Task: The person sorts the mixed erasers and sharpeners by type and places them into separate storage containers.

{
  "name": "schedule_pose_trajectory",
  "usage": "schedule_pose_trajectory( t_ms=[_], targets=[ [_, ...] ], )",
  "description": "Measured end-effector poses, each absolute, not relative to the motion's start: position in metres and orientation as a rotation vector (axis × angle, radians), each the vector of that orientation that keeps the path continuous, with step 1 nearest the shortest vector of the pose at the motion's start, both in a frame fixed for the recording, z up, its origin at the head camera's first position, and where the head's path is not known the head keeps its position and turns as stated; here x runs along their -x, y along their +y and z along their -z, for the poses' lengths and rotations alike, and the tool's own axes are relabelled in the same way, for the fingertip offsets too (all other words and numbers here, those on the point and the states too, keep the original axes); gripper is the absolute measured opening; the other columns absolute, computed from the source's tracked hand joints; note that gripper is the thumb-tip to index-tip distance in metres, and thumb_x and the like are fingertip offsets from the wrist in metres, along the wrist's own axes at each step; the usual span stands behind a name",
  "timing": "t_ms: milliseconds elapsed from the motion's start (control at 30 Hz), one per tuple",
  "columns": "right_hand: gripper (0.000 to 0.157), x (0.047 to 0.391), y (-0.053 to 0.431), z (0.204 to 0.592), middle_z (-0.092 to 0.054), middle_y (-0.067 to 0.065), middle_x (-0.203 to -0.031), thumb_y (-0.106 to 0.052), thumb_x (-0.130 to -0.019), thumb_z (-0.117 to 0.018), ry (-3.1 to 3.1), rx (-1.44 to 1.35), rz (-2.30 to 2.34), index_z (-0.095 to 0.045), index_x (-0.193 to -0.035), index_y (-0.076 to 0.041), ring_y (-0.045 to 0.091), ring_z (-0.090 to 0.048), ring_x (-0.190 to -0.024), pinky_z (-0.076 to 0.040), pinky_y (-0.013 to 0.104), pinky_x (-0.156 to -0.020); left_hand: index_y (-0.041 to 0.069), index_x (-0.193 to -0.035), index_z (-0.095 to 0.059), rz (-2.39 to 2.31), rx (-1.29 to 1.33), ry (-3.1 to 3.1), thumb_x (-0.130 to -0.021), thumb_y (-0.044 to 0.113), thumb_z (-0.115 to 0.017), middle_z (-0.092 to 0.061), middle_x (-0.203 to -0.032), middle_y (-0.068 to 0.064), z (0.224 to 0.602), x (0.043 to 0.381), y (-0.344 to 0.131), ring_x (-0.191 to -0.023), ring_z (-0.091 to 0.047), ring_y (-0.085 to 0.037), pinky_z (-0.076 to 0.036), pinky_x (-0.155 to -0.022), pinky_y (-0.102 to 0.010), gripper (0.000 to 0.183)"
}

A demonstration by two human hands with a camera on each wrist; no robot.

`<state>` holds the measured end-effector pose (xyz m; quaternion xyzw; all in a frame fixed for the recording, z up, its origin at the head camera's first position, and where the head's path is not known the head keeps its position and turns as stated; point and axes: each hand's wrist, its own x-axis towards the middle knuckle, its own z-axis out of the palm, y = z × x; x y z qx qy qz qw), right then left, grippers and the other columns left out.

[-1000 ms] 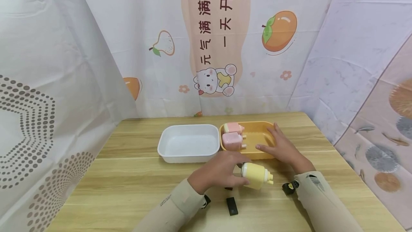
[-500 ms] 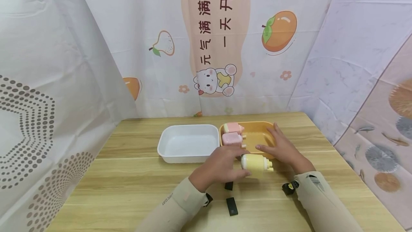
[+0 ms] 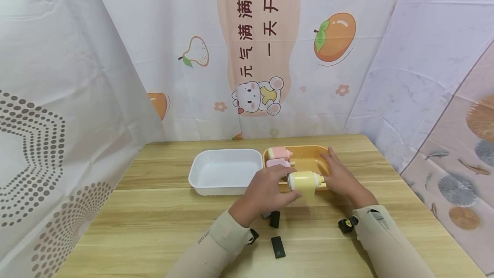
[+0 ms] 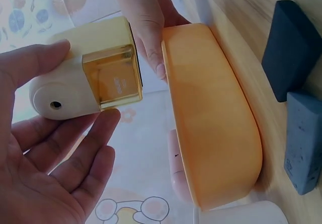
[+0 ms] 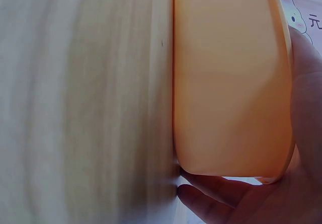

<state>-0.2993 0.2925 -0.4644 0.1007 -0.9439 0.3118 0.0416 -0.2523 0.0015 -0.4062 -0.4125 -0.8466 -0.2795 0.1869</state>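
Observation:
My left hand [image 3: 262, 190] holds a yellow pencil sharpener [image 3: 302, 181] between thumb and fingers, raised at the front rim of the orange tray [image 3: 308, 155]. In the left wrist view, the sharpener's round pencil hole and see-through yellow shavings drawer [image 4: 113, 75] show. My right hand [image 3: 341, 179] grips the tray's right end; the right wrist view has the thumb at the rim and fingers [image 5: 206, 201] around the end wall. Inside the tray, at its left, lie a coral-pink sharpener [image 3: 278, 153] and a paler pink one [image 3: 277, 163], the latter partly hidden by my left hand.
A white tray [image 3: 225, 190] stands directly left of the orange one. On the wooden table in front lie small black blocks, one [image 3: 278, 247] nearer me and another [image 3: 275, 219] beside a grey block [image 4: 303, 142]. A printed curtain [image 3: 193, 110] hangs behind the table.
My left hand has lifted the yellow sharpener up and away from me, from in front of the orange tray to over its front rim. My right hand has stayed at the tray's end.

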Motion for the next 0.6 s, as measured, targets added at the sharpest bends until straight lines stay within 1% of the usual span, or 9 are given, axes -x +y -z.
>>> schedule_pose_trajectory(
  t_ms=[67,133,233,367,433,600],
  targets=[
    [0.091,0.299,0.293,0.465,0.002,0.032,-0.169,-0.030,-0.090,-0.076,-2.880,-0.317,-0.958,-0.029,-0.159,0.004,0.059,-0.014,-0.152,-0.022,0.071,-0.118,0.016,-0.123,-0.073,0.799,1.134,-2.393,-0.083,0.043,-0.086,-0.075,-0.115,0.007,0.406,0.253,0.003,-0.092,-0.069,0.001,-0.053,-0.080,-0.013,0.051],
    [0.091,0.300,0.292,0.465,0.001,0.034,-0.169,-0.031,-0.090,-0.077,-2.873,-0.326,-0.956,-0.029,-0.159,0.005,0.060,-0.015,-0.151,-0.024,0.072,-0.117,0.016,-0.123,-0.072,0.800,1.109,-2.400,-0.083,0.043,-0.085,-0.074,-0.115,0.007,0.406,0.255,0.004,-0.092,-0.070,0.000,-0.053,-0.080,-0.013,0.050],
    [0.095,0.300,0.293,0.466,0.000,0.035,-0.168,-0.034,-0.089,-0.079,-2.870,-0.324,-0.951,-0.029,-0.159,0.005,0.061,-0.016,-0.150,-0.026,0.073,-0.116,0.017,-0.122,-0.072,0.788,1.076,-2.399,-0.084,0.043,-0.084,-0.074,-0.111,0.008,0.407,0.257,0.007,-0.091,-0.069,-0.001,-0.052,-0.078,-0.013,0.048],
    [0.097,0.300,0.293,0.466,0.000,0.037,-0.167,-0.032,-0.087,-0.079,-2.875,-0.324,-0.950,-0.028,-0.159,0.005,0.063,-0.017,-0.149,-0.027,0.074,-0.115,0.017,-0.120,-0.071,0.768,1.039,-2.390,-0.085,0.044,-0.083,-0.072,-0.106,0.009,0.405,0.259,0.010,-0.090,-0.070,-0.005,-0.052,-0.075,-0.014,0.046],
    [0.095,0.300,0.293,0.465,0.000,0.037,-0.167,-0.031,-0.088,-0.077,-2.875,-0.329,-0.949,-0.028,-0.159,0.005,0.063,-0.018,-0.148,-0.027,0.075,-0.114,0.017,-0.120,-0.071,0.774,1.017,-2.398,-0.085,0.044,-0.083,-0.072,-0.104,0.008,0.404,0.260,0.012,-0.089,-0.071,-0.007,-0.052,-0.073,-0.015,0.046],
    [0.094,0.300,0.294,0.466,0.001,0.036,-0.168,-0.038,-0.092,-0.076,-2.881,-0.330,-0.956,-0.028,-0.160,0.004,0.064,-0.018,-0.148,-0.026,0.076,-0.113,0.015,-0.127,-0.071,0.781,0.948,-2.430,-0.086,0.046,-0.082,-0.073,-0.107,0.004,0.401,0.262,0.017,-0.088,-0.071,-0.011,-0.053,-0.073,-0.017,0.053]
  ],
)
